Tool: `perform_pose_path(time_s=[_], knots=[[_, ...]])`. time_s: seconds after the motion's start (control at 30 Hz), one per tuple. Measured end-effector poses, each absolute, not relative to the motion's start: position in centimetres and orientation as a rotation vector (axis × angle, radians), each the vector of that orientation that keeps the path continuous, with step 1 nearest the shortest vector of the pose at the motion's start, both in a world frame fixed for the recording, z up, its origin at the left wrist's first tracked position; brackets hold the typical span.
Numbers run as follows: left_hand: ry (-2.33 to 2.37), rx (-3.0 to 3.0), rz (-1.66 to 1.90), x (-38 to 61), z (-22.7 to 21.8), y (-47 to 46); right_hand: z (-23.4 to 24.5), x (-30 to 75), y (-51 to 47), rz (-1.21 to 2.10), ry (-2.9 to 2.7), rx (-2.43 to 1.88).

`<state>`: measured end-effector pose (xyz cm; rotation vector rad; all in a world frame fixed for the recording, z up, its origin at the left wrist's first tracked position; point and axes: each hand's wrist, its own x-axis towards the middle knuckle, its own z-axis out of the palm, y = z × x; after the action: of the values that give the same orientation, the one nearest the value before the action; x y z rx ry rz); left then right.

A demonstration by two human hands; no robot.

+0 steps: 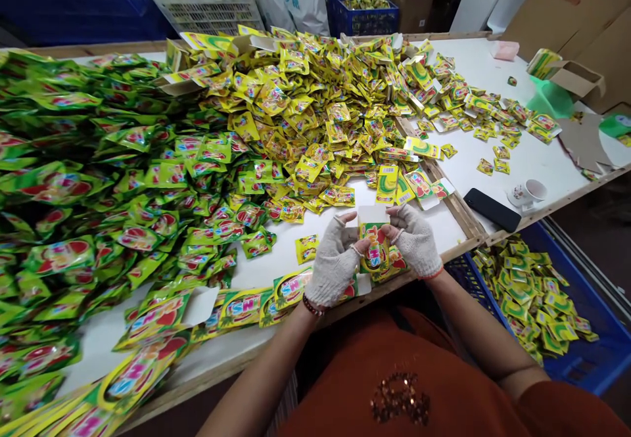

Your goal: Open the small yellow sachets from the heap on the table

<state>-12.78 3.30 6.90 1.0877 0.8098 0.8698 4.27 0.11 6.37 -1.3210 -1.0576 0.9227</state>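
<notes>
Between my hands, near the table's front edge, is a small green and yellow carton (373,245) with its white end flap raised. My left hand (335,259), in a white fingerless glove, grips its left side. On its right side my right hand (414,240), gloved the same way, pinches the carton with thumb and fingers. Flat printed cartons (246,307) lie in a row beneath and left of my left hand. A yellow sachet (306,249) rests just left of that hand. Just beyond the carton stand yellow boxes (387,184).
Green sachets (133,187) heap on the left, yellow sachets (290,108) at the middle back. A black phone (491,209) and a paper cup (526,192) sit at the right. Below the front edge, a blue crate (589,371) holds filled yellow boxes. A wooden strip (458,213) divides the tabletop.
</notes>
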Motion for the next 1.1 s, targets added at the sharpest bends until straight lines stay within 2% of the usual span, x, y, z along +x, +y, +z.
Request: perform_pose_path(time_s=[0.3,0.47,0.6,0.73,0.93,1.1], knots=[[0.795,1.259,0.794,-13.1,6.9,3.6,6.3,3.8,-1.4,0.740,-1.113,-1.395],[0.828,1.308,0.744,-13.1,6.9,3.5,7.7,4.0,-1.6,0.881,-1.358,-1.426],[0.719,1.110,0.767,-12.8,6.9,3.1,7.8,3.7,-1.6,0.811,-1.244,-1.409],[0.540,1.061,0.487,-12.9,6.7,2.7,7.3,3.8,-1.3,0.779,-1.170,-1.425],[0.594,1.104,0.380,-13.2,6.5,2.2,7.4,4.5,-1.3,1.063,-1.330,-1.311],[0.611,1.109,0.353,-13.0,6.4,2.5,7.5,3.9,-1.9,0.968,-1.444,-1.274]])
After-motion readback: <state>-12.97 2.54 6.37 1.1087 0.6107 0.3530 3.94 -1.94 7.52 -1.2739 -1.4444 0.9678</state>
